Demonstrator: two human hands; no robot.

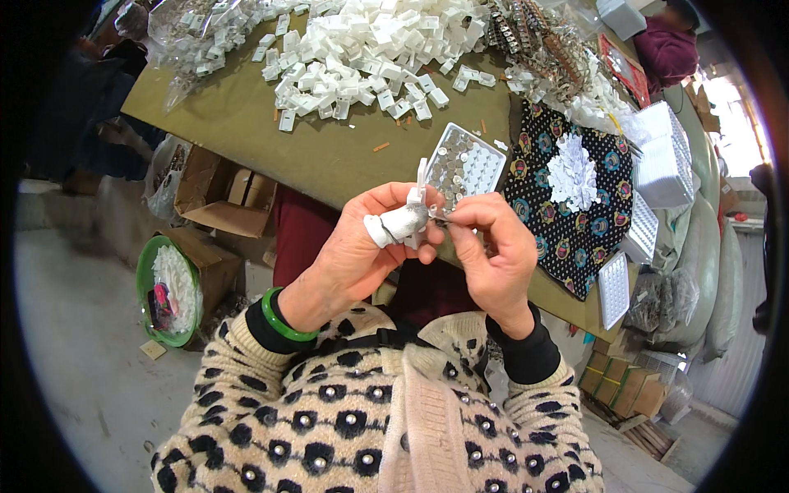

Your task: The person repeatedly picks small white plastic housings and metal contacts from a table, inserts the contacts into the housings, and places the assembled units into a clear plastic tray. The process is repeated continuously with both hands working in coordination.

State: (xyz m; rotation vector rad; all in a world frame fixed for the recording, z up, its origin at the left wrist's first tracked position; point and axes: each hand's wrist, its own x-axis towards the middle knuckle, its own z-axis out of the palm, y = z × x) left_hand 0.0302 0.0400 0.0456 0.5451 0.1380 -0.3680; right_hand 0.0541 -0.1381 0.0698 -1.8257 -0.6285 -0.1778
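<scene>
My left hand is closed around a small white plastic piece, which sticks up between the fingers. Worn whitish tape wraps the thumb of that hand. Fingertips of my right hand are pinched together right beside the piece. Between them is a tiny clear or metallic part, too small to name and partly hidden by the fingers. Just beyond both hands lies a white dimpled tray with many small round silvery parts on its left side.
A large heap of white plastic pieces covers the table's far side. Metal strips lie at the far right. White parts rest on a dark patterned cloth, near stacked trays. A green basin and cardboard box stand left.
</scene>
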